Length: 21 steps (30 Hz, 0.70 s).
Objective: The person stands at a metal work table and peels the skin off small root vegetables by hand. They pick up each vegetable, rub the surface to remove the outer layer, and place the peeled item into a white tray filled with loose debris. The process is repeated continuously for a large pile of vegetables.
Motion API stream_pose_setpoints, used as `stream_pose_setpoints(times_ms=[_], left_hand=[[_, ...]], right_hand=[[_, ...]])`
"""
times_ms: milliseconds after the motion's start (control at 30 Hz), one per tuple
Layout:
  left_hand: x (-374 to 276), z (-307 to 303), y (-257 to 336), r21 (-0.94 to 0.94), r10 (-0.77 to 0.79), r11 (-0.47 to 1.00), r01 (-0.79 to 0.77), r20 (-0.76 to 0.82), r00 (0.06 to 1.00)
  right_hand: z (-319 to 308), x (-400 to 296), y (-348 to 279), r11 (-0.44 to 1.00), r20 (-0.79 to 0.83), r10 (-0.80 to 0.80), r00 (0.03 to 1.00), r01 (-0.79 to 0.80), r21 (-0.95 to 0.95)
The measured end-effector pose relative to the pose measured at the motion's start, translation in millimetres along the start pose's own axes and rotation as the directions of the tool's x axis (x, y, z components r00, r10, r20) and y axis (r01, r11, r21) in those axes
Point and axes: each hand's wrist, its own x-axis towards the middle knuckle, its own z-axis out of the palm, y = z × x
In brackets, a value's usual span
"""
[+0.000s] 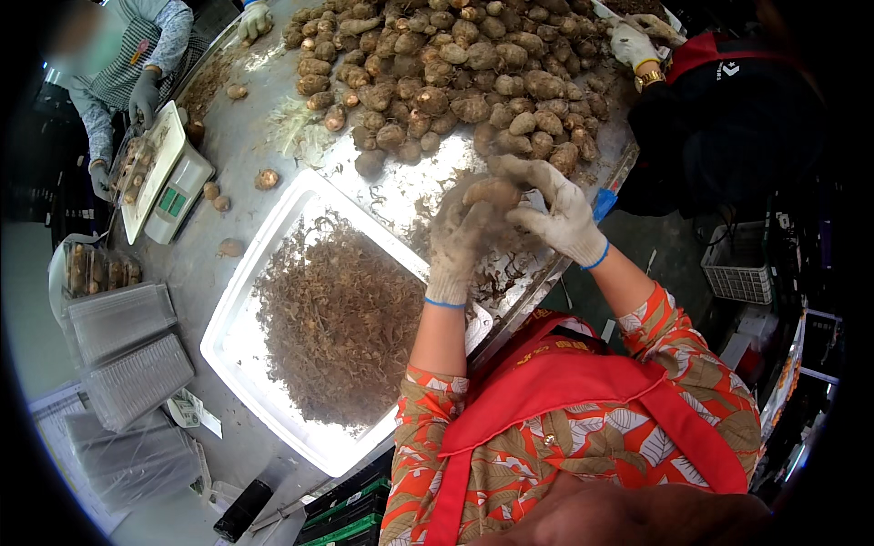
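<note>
Both my hands wear soiled white knit gloves with blue cuffs and meet over the near edge of the metal table. My left hand (pixel 456 235) is curled around a brown taro corm (pixel 493 193), blurred by motion. Close beside it is my right hand (pixel 556 208), its thumb and fingers bent around the corm's right side; whether it grips the corm is unclear. Below and left of my hands, a white plastic tub (pixel 235 300) holds a heap of brown root fibres and peelings (pixel 341 321). A large pile of taro corms (pixel 444 75) lies just beyond my hands.
At the left, a gray-gloved person handles a clear pack on a white digital scale (pixel 179 198). Clear plastic trays (pixel 140 375) are stacked nearby. A co-worker's gloved hand (pixel 631 44) rests by the pile. Loose corms (pixel 266 179) dot the metal table (pixel 225 153). A crate (pixel 737 266) stands right.
</note>
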Motion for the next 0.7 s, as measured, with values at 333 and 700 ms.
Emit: stream_pose_setpoints(times_ms=[333, 700], left_hand=[[-2.6, 3.6, 8.7, -0.060, -0.037, 0.997, 0.039, 0.032, 0.999], [-1.1, 14.4, 7.9, 0.440, 0.247, 0.874, -0.205, -0.039, 0.968]], right_hand=[[1.1, 1.5, 3.2, 0.996, 0.007, 0.076, 0.997, -0.076, -0.040], [1.1, 3.7, 10.9, 0.988, -0.066, 0.135, 0.989, -0.140, -0.067]])
